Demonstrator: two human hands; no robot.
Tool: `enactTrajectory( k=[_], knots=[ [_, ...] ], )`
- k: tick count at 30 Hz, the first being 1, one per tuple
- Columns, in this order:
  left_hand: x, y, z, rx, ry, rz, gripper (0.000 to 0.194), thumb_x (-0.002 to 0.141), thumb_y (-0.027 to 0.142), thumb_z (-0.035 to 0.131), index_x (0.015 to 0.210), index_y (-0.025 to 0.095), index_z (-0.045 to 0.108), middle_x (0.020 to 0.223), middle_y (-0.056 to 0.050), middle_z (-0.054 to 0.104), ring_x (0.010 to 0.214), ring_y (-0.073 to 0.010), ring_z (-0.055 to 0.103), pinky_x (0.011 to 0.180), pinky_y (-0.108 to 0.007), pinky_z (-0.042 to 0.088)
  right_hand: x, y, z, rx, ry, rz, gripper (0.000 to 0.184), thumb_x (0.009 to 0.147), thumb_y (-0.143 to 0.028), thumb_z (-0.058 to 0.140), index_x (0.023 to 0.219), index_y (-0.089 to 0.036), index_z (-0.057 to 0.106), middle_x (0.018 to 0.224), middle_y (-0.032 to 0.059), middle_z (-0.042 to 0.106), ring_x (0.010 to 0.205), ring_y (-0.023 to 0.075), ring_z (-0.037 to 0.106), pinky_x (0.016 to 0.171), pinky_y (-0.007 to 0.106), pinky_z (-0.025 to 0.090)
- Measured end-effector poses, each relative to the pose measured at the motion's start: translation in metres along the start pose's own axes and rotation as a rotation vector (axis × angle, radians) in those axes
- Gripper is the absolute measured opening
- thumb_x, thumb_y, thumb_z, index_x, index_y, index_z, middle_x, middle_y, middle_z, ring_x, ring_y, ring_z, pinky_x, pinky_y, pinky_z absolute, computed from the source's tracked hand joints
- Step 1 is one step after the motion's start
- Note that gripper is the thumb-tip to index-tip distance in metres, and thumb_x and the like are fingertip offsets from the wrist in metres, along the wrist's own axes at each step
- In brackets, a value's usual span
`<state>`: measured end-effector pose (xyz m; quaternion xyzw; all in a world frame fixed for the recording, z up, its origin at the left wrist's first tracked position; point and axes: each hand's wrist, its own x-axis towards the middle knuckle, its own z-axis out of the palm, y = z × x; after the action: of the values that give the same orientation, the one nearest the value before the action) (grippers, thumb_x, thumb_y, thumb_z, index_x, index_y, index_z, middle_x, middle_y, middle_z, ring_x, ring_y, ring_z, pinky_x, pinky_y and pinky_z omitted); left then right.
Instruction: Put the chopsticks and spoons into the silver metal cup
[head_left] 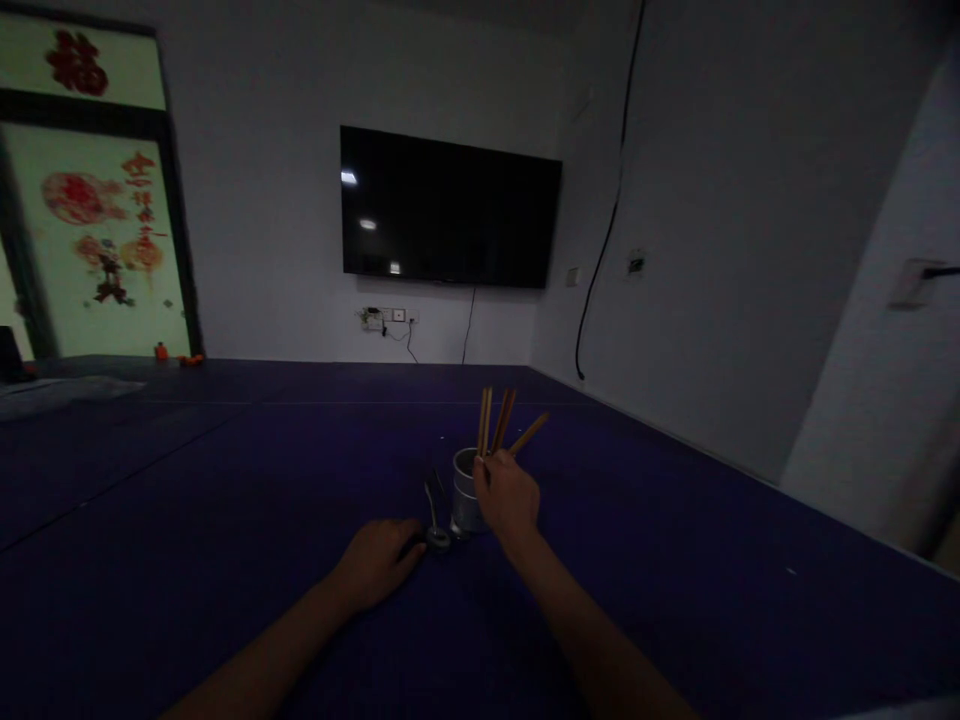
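Several wooden chopsticks [496, 420] stick up out of my right hand [511, 498], whose fingers are closed around them. One of the chopsticks leans far to the right. Just behind and left of this hand stands a grey metal cup [465, 505], partly covered by it. Whether the lower chopstick ends are inside the cup is hidden. My left hand [379, 562] rests on the purple surface, thumb and index finger apart. Beside its fingertips lie metal spoons [438, 540], their thin handles pointing up; whether the fingertips touch them is too dark to tell.
The purple surface [300, 470] reaches to the walls. A black television [450, 210] hangs at the back, above sockets [399, 315] and cables. A black cable [600, 260] hangs on the right wall. Small orange objects [191, 360] sit near the decorated door [97, 230].
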<state>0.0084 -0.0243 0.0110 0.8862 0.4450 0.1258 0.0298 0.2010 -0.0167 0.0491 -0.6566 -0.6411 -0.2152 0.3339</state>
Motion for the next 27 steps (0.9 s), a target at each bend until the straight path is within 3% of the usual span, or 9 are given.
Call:
enactTrajectory(
  k=[27],
  knots=[
    [0.0,-0.0003,0.0033,0.002,-0.007,0.007,0.026,0.086,0.035,0.034,0.098,0.022,0.054,0.095,-0.006,0.064,0.087,-0.0196,0.06,0.072,-0.029,0.042,0.0001,0.0059,0.0061,0.032,0.044,-0.045,0.032,0.089,-0.029,0.038,0.077,-0.019,0.066,0.079,0.003,0.062,0.065,0.0113,0.057,0.055,0.023,0.031]
  ],
)
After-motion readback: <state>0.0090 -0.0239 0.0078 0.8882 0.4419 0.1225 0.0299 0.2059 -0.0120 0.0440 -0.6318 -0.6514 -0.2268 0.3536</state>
